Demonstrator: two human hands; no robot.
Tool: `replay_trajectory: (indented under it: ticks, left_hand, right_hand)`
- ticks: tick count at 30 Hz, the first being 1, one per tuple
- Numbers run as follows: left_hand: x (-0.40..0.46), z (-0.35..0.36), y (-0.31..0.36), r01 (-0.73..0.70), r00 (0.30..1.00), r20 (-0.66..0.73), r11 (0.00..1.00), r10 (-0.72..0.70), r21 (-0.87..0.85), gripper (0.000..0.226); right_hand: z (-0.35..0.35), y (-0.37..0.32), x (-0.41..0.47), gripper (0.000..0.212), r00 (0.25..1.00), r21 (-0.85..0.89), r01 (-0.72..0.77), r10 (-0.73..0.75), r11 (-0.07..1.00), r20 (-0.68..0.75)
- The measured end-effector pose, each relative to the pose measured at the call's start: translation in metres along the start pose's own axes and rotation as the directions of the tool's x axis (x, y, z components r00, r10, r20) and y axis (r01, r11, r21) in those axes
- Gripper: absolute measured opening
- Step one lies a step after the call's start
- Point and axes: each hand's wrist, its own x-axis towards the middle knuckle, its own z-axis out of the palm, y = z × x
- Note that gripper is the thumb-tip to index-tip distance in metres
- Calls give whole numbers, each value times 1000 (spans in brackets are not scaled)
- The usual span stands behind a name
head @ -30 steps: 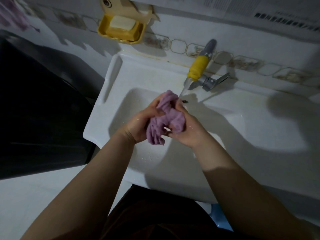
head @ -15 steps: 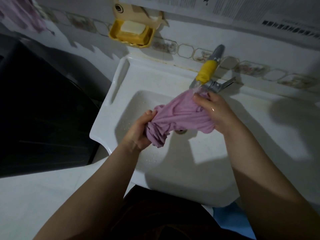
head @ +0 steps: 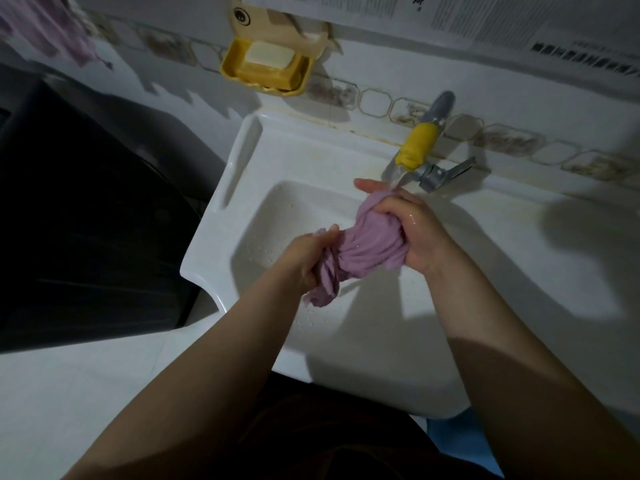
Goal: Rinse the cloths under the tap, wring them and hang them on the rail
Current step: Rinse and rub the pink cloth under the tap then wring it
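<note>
cloth: purple cloth (head: pixel 367 247) was bunched over the sink (head: pixel 242 188), top end under tap (head: pixel 420 147) stream
left hand (head: pixel 304 261): clamped on lower twist
right hand (head: pixel 412 230): clamped on upper end
risk: running water likely re-soaks the cloth mid-wring; splash over the rim

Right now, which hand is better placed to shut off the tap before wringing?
Right. The right hand grips the upper end of the purple cloth just below the tap, near its lever. The left hand holds the cloth's lower end, farther away over the sink.
</note>
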Motion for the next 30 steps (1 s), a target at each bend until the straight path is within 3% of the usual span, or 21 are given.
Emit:
replay_trajectory:
  ticks: [2,5,8,9,10,11,12,13,14,16,17,20,23,25,26,30]
  left_hand:
    - [-1,4,3,30,999,23,998,-29,-55,26]
    - [-7,-8,15,70,988,148,985,-46,-158,32]
    - [-9,-17,17,-24,963,258,973,84,-231,23]
    - [-9,-17,16,-58,959,254,964,126,-260,19]
    - [-9,-15,15,-93,956,242,956,164,-279,17]
    - [-8,-13,15,-131,954,227,953,196,-272,16]
    - [-8,-9,14,-159,952,219,957,214,-245,18]
    - [-9,-5,14,-179,948,224,961,225,-209,20]
    - [-10,-2,15,-190,946,230,965,230,-182,22]
    - [-11,2,15,-207,940,240,964,244,-167,25]
    - [-11,3,16,-210,937,246,961,250,-178,25]
    - [-11,8,18,-197,932,254,951,257,-239,18]
    - [-13,13,20,-174,945,223,947,237,-268,19]
    - [-12,14,23,-137,954,218,944,207,-299,29]
    - [-12,12,24,-116,957,220,944,189,-307,32]
    - [-9,-9,18,28,986,168,985,1,-168,28]
  right_hand:
    - [-3,-4,-1,43,998,-221,-6,20,975,60]
    - [-18,-8,-1,63,999,-648,-43,25,761,-37]
    - [-34,6,3,64,967,-692,-218,55,689,-250]
    - [-41,20,8,46,953,-652,-277,117,706,-278]
    - [-45,34,11,16,927,-568,-372,268,734,-261]
    - [-46,47,11,16,840,-460,-527,521,715,-154]
    - [-44,65,10,30,706,-376,-654,709,657,12]
    - [-45,87,9,31,629,-305,-698,759,648,171]
    - [-43,101,8,33,609,-231,-740,775,632,170]
    - [-41,124,7,58,669,-123,-720,730,683,140]
    - [-37,129,2,61,704,13,-703,694,711,153]
    - [-14,125,-11,50,828,299,-558,545,774,133]
    - [2,122,-14,50,862,514,-507,423,692,280]
    - [3,124,-8,45,896,556,-439,296,705,331]
    - [-1,128,-2,43,913,551,-404,285,730,292]
    - [-32,112,15,53,921,571,-367,372,734,113]
